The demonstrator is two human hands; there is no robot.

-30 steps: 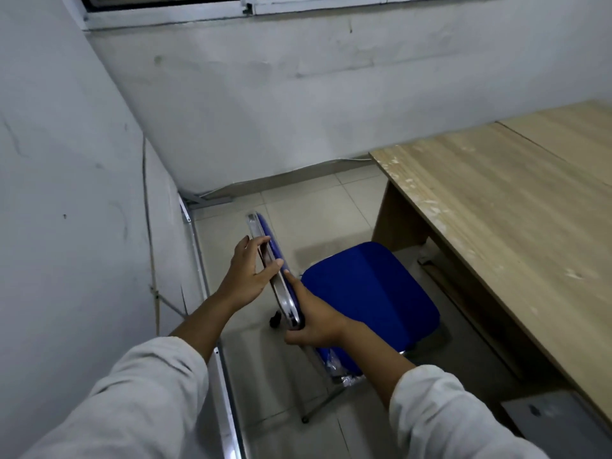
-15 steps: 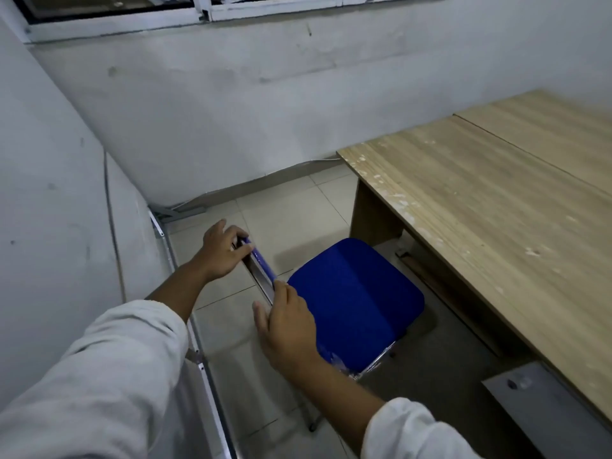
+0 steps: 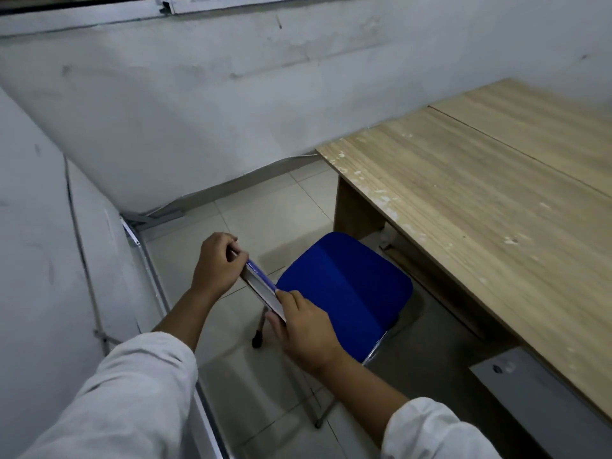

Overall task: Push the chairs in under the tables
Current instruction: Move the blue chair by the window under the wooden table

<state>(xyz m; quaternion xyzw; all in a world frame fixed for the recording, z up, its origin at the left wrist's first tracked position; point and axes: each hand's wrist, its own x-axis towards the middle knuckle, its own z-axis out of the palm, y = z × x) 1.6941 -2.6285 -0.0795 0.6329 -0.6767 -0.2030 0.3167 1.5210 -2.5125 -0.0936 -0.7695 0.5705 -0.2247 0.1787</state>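
**Blue chair on its way under the table**

Head view: the chair has slid a bit nearer to the table than it was a moment ago, and both hands have shifted their hold on the chair back. The left hand is curled round the far end of the back. The right hand has its fingers bent over the near end. Both hands hold only the chair.

The blue seat sits on the floor just beside the table edge, and most of it is still out in the open.

I think the push is in the middle, not done. Next, both hands should press the back straight toward the table (evenly, so the chair does not turn) and keep clear of the gray box under the table.
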